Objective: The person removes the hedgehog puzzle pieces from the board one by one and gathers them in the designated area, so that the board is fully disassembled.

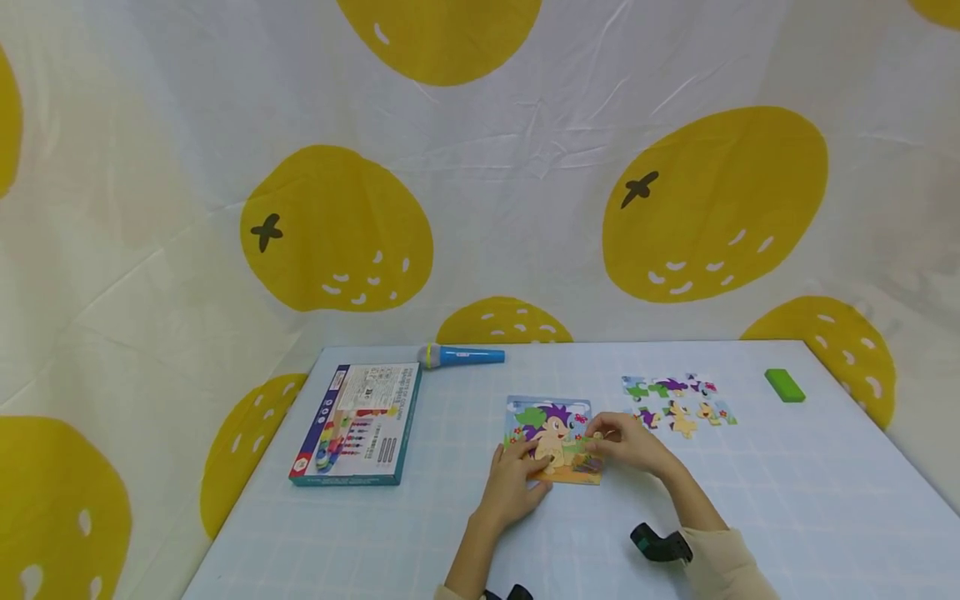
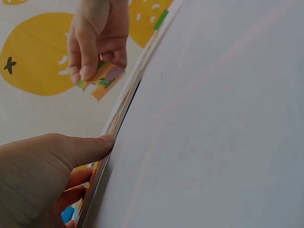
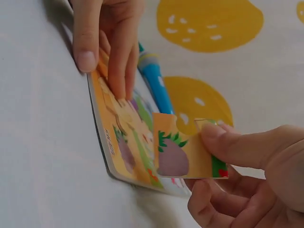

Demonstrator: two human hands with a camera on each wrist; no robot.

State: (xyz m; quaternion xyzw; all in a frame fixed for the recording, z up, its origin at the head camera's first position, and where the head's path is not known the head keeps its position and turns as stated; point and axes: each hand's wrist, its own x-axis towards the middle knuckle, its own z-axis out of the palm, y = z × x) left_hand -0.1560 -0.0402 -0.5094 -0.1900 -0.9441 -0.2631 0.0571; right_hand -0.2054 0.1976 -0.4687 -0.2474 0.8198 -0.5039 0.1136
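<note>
Head view: box (image 1: 358,423), microphone (image 1: 465,356), green block (image 1: 784,385) lie apart from the puzzle (image 1: 573,477).

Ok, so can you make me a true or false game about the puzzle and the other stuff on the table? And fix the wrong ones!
1. The right hand is holding a puzzle piece. True.
2. The microphone has a red handle. False: its handle is blue.
3. The green block lies to the right of the loose pieces. True.
4. The box lies to the left of the puzzle board. True.
5. The left hand is touching the box. False: it is touching the puzzle board.
6. The microphone is standing upright. False: it is lying on its side.
</note>
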